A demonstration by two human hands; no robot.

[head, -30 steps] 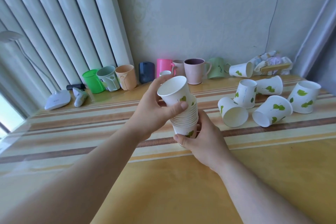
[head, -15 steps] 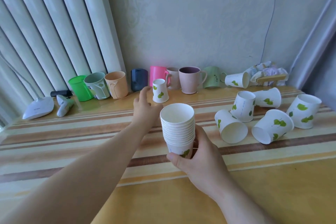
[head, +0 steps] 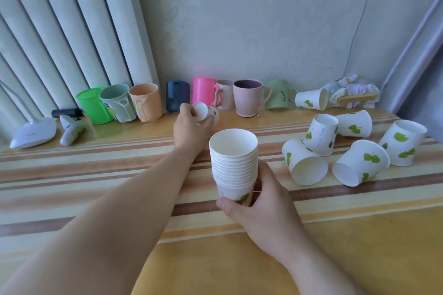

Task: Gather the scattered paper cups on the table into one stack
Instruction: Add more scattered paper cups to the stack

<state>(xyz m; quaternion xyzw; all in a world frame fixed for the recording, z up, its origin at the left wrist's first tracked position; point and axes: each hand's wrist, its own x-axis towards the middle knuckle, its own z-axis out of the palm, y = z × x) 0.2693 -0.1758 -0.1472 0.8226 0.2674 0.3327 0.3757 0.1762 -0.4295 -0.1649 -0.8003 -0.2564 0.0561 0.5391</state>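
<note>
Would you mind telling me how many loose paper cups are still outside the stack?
7: one in the left hand near the mugs; one lying at the back; five clustered right. Others could be hidden.

I log the stack of paper cups (head: 233,163): white, green leaf print on the bottom cup. Loose paper cups (head: 359,166): same white with green leaves. Table (head: 96,175): yellow with brown, tan and cream stripes. Back row: bright green cup (head: 92,105), grey-green mug (head: 117,103), peach mug (head: 145,102), navy cup (head: 177,94), hot pink cup (head: 203,91), pale pink mug (head: 248,97), light green mug (head: 279,94) lettered "SMILE".
</note>
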